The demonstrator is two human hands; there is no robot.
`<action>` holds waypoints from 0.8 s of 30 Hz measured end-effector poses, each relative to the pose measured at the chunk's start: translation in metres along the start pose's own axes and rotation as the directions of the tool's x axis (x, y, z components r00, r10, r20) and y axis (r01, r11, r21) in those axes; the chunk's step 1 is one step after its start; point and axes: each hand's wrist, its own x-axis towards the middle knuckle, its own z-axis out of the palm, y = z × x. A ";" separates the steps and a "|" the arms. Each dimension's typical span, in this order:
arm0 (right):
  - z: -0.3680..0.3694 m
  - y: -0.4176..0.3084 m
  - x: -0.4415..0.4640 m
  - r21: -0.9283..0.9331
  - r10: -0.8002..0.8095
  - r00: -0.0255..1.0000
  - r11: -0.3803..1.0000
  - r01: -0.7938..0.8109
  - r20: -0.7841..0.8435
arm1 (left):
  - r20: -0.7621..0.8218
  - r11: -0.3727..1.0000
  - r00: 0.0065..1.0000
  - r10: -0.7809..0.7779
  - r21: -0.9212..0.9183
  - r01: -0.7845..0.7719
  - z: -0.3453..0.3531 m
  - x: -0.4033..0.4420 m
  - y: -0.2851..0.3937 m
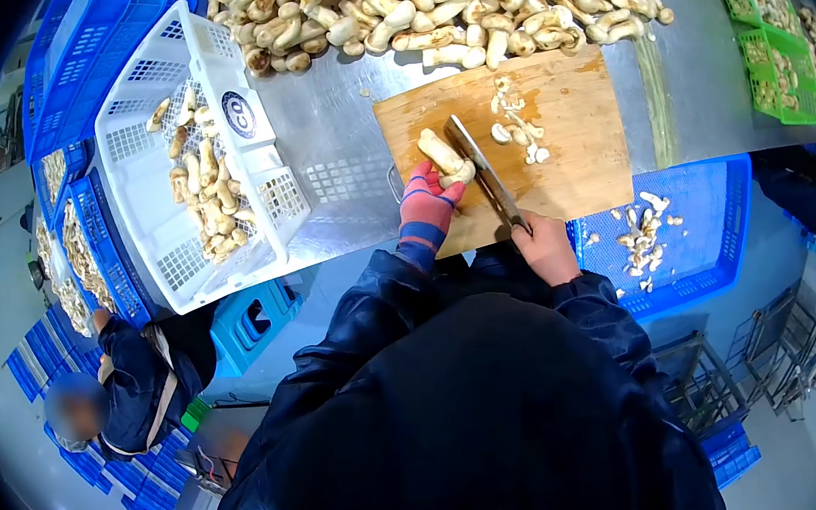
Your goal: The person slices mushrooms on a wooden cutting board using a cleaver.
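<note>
My left hand point(430, 199), in a pink and blue striped glove, is closed round the lower end of a thick pale mushroom point(442, 155) with brownish patches. It holds the mushroom over the left part of a wooden cutting board point(578, 155). My bare right hand point(545, 247) grips a knife point(485, 168) by its handle at the board's front edge. The blade points away from me, just right of the mushroom; whether it touches cannot be made out. Small trimmed mushroom pieces point(517, 127) lie on the board to the right of the blade.
A large mushroom pile point(439, 0) covers the back of the metal table point(322, 114). At left stands a white crate point(144, 215) holding mushrooms; at right, a blue basket point(711, 261) with scraps. Green baskets point(799, 115) sit far right. Another person point(155, 374) is at lower left.
</note>
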 end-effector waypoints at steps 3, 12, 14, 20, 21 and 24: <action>0.004 0.004 0.001 -0.032 -0.096 0.995 0.995 0.095 -0.039 | -0.036 0.996 0.998 -0.060 0.062 0.062 -0.002 0.001 0.007; 0.016 -0.009 -0.023 -0.238 -0.018 1.000 0.971 0.021 0.014 | -0.040 0.948 0.999 -0.023 0.317 0.035 -0.001 0.001 -0.009; 0.013 -0.012 -0.022 -0.165 -0.021 0.999 0.986 0.016 -0.029 | -0.029 0.929 0.996 -0.085 0.360 0.089 -0.008 0.004 -0.006; -0.007 -0.022 -0.030 -0.100 -0.059 0.995 0.994 0.052 -0.074 | -0.007 0.940 0.981 -0.192 0.287 0.186 -0.016 0.023 -0.027; -0.011 -0.022 -0.034 -0.134 -0.036 0.999 0.990 0.034 -0.013 | -0.023 0.919 0.984 -0.177 0.353 0.174 -0.016 0.026 -0.030; -0.019 -0.029 -0.049 -0.190 0.049 0.995 0.981 -0.031 0.090 | 0.132 0.700 0.986 0.101 0.695 -0.165 -0.018 0.021 -0.014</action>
